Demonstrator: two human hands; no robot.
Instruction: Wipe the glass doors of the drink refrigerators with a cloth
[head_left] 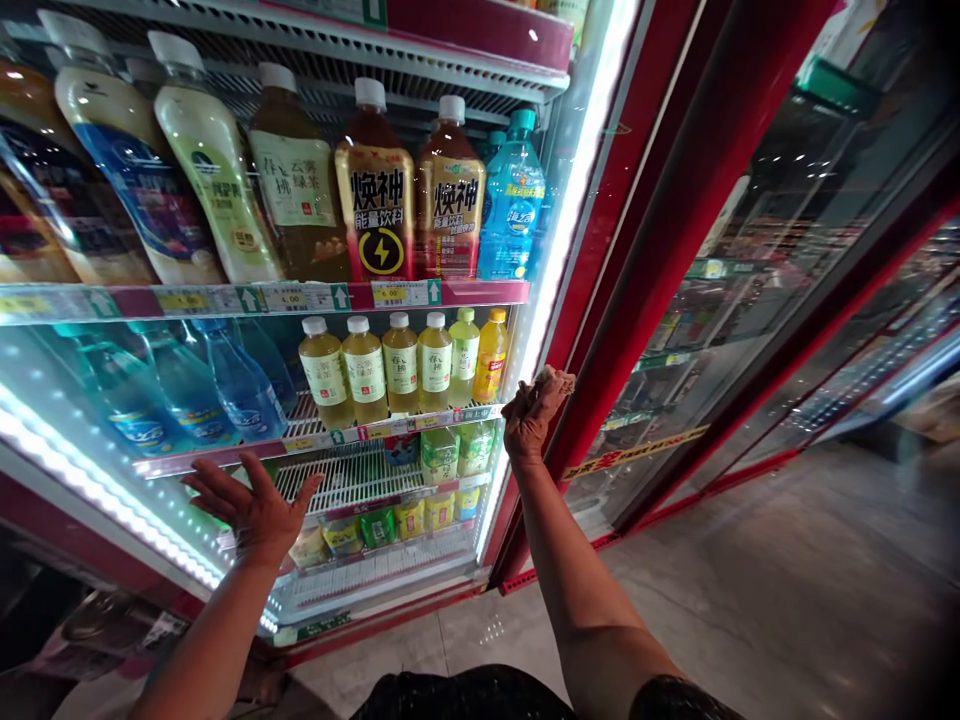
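Note:
My left hand [262,515] is open with its fingers spread, in front of a lower wire shelf [334,480] of a lit drinks fridge. Nothing is in it. Just above it, blue water bottles [244,380] lean on the middle shelf. At the fridge's right side, my right hand [527,432] is closed around a crumpled, dirty-looking cloth [556,382], beside the red door frame [600,350]. Whether the cloth touches the frame I cannot tell. Left of that hand stand a yellow bottle [491,358] and several pale tea bottles [401,365].
Large bottles, among them a dark energy drink [375,190] and a blue drink [514,205], fill the upper shelf. Price tags line its edge [450,292]. Small packs [410,520] sit low down. More glass doors [675,380] continue rightward above a grey tiled floor [720,580].

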